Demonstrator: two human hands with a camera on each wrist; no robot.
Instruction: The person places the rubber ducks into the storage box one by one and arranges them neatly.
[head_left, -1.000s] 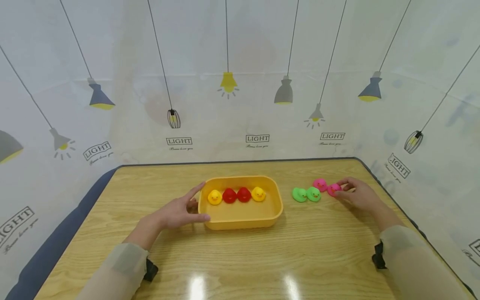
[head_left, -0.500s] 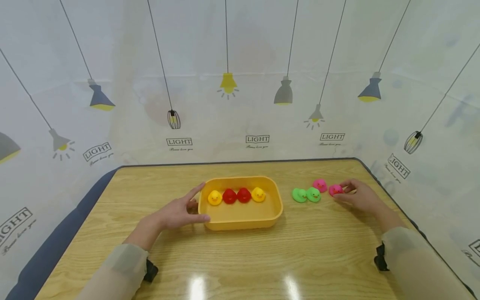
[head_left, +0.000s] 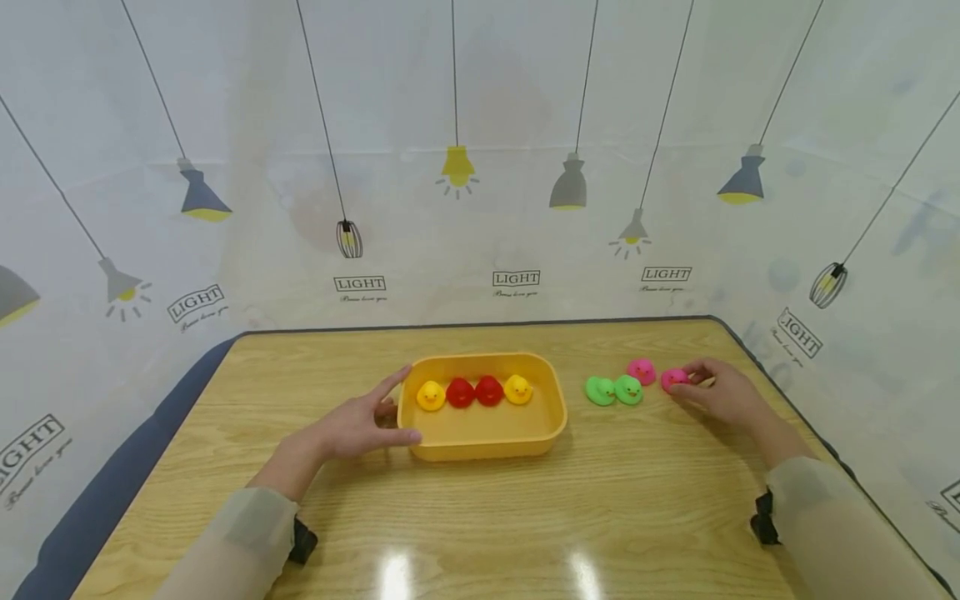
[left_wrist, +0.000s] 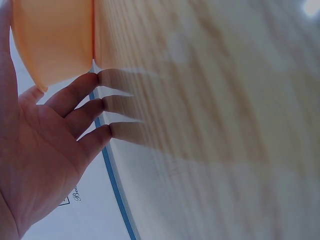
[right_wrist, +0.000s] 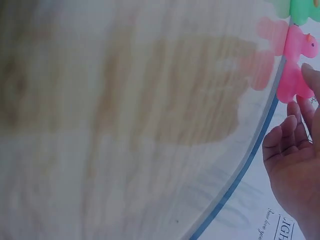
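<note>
My left hand point(head_left: 352, 425) spans the left end of a yellow-orange plastic basket point(head_left: 483, 450), thumb on the near corner and index finger on the far corner. In the left wrist view its fingers look fairly straight, the lower fingertips on the table beside the basket wall point(left_wrist: 55, 40). Inside stand a row of rubber ducks: a yellow duck point(head_left: 431, 396), two red ones point(head_left: 460, 392) and another yellow duck point(head_left: 518, 389). On the right, my right hand point(head_left: 723, 396) pinches a pink rubber duck point(head_left: 673, 380) between thumb and index finger, low at the table.
Left of the held duck sit another pink duck point(head_left: 641, 372) and two green ducks point(head_left: 628, 389), side by side. The wood-grain table point(head_left: 525, 517) ends at a dark edge against a printed cloth wall point(head_left: 420, 242) with lamp pictures.
My right hand has shifted slightly right with the pink duck, widening the gap to the other pink duck. My left hand and the basket stay put.
</note>
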